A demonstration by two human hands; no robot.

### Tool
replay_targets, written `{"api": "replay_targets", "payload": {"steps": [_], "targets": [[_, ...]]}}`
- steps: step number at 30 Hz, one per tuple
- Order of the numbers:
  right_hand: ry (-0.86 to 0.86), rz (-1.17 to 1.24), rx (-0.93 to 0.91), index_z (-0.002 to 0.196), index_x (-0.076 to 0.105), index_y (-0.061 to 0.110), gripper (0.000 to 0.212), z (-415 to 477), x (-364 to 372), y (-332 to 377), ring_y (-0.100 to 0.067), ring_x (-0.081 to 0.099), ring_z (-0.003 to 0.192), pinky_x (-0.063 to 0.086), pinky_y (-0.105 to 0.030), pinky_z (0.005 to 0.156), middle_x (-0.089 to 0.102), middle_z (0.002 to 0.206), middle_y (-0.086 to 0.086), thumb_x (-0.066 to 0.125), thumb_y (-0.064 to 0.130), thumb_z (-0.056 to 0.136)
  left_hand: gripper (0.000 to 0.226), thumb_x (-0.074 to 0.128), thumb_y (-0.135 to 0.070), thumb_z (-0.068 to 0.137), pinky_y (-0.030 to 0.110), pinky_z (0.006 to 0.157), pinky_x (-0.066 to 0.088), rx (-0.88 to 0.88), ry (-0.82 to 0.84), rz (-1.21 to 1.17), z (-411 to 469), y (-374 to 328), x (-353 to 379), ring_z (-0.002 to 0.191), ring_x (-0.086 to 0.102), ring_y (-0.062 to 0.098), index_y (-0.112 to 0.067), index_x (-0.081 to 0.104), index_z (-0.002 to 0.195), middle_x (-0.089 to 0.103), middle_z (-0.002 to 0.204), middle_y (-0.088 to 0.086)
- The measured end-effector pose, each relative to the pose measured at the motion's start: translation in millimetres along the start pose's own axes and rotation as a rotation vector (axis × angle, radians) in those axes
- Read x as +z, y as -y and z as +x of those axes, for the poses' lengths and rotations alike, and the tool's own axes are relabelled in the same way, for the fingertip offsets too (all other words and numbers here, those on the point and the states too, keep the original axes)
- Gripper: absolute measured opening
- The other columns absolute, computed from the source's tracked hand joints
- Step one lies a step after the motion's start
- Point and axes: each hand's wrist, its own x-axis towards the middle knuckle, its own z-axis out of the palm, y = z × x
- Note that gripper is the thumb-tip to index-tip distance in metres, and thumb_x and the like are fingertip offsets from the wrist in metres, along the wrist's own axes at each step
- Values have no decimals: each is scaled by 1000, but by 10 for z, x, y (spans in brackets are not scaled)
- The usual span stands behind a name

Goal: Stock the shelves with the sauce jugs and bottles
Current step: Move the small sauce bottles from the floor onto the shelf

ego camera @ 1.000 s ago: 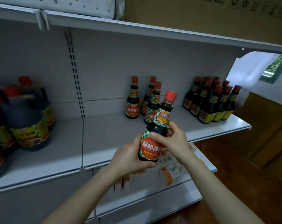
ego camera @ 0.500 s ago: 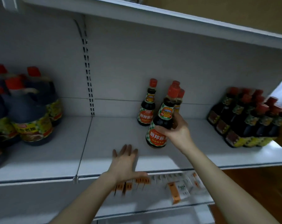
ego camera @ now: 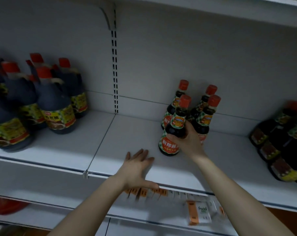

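At the shelf (ego camera: 130, 133), the grip of the right hand (ego camera: 191, 139) curls round the bottle (ego camera: 170, 145).

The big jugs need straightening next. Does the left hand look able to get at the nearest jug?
Probably yes: the left hand, open and empty, is at the front of the shelf, and only bare shelf lies between it and the nearest jug.

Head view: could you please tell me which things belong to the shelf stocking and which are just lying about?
Job: bottle gripped by the right hand; three bottles behind it; jugs on the left; dark bottles on the right; shelf.
Lying about: orange-and-white packets below; red thing at lower left.
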Motion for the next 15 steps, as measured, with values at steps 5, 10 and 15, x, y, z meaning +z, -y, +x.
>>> {"api": "replay_targets", "payload": {"steps": [5,10,15], "targets": [[20,-10,-12,129,46,12,59,-1,-15,-86,-10,51,114,40,-26,97,55,122,4,73,12,77,131,9,-97,36,50,114,1,-14,-14,-3,10,6,32,145,-1,20,-27,17,146,5,158,5],[45,12,3,131,43,12,59,-7,-11,-92,-7,49,114,38,-23,96,53,121,7,71,13,79,134,6,-98,34,49,114,2,-19,-16,3,-1,-9,21,145,-1,20,-27,17,147,5,158,5],[68,45,19,135,39,14,61,61,-2,-95,-7,47,117,36,-23,99,50,125,8,68,12,82,135,4,-99,33,49,114,1,-18,-13,-3,0,-7,26,145,-1,19,-27,16,147,4,158,5]]}}
